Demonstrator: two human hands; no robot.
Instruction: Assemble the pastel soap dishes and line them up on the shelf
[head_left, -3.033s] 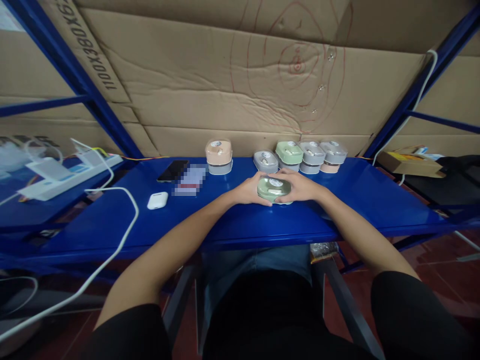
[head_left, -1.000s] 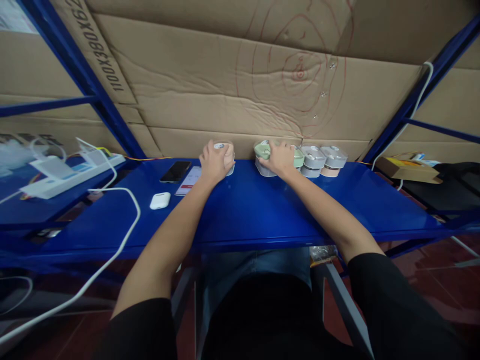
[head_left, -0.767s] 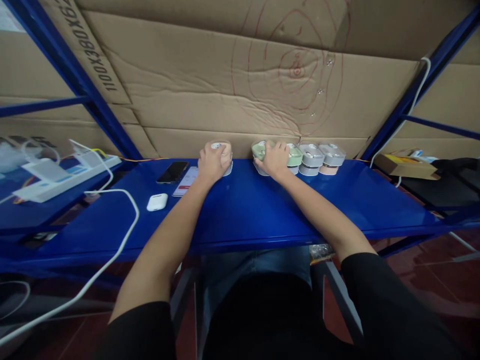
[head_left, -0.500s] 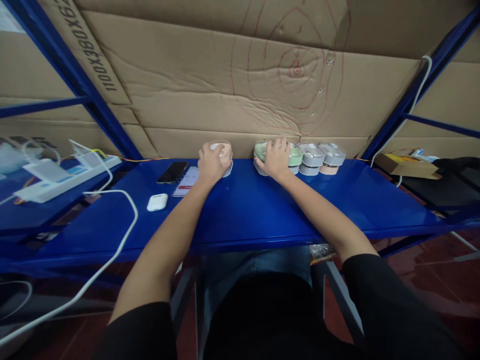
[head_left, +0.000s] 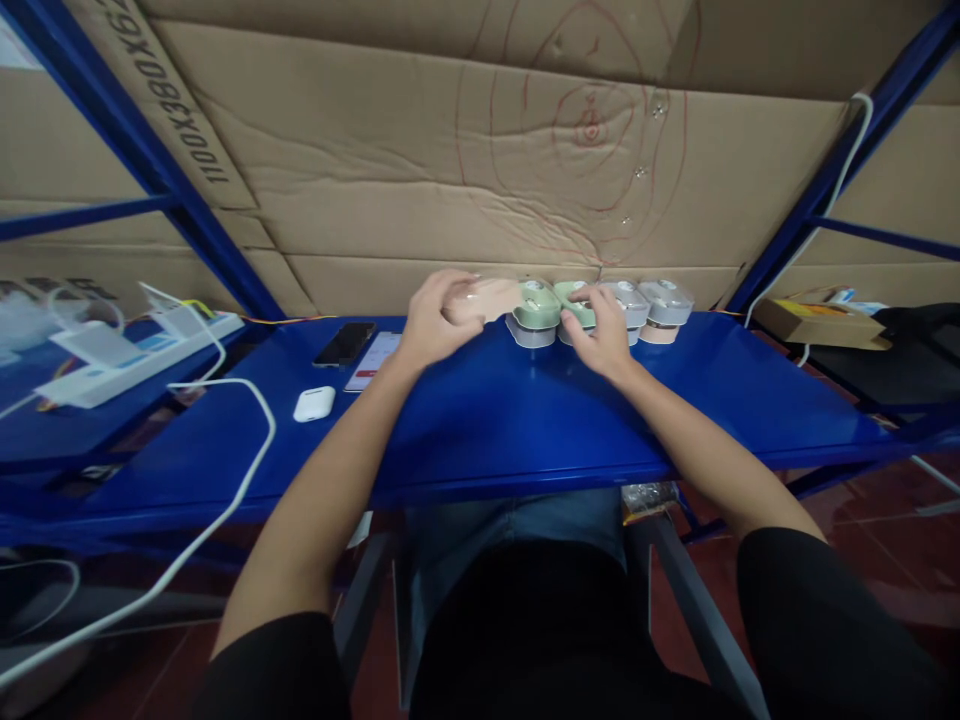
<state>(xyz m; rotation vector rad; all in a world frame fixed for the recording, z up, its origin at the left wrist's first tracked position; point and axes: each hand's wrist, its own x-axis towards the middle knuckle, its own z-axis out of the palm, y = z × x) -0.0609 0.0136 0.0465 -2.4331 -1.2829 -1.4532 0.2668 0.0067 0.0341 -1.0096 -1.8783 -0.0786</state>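
My left hand (head_left: 439, 318) is closed around a peach-coloured rounded container (head_left: 487, 299), raised off the table and tilted, its outline blurred. Just right of it a green container (head_left: 534, 305) with a clear lid sits on a grey one, with no hand on it. My right hand (head_left: 602, 330) curls over a second green container (head_left: 570, 298), thumb at its front and fingers across the top, partly covering it. Beyond those fingers are a grey container (head_left: 630, 300) and another grey one (head_left: 667, 298) stacked on a peach one.
On the blue table (head_left: 480, 430), left, lie a black phone (head_left: 345, 344), a lit phone (head_left: 373, 362) and a white earbud case (head_left: 314, 404). A white cable (head_left: 247, 480) crosses the left side. Cardboard (head_left: 390, 150) stands behind; blue posts flank both sides.
My left hand has lifted the peach container from the table and brought it right, tilting it. My right hand has slid right, off the first green stack and onto the second.
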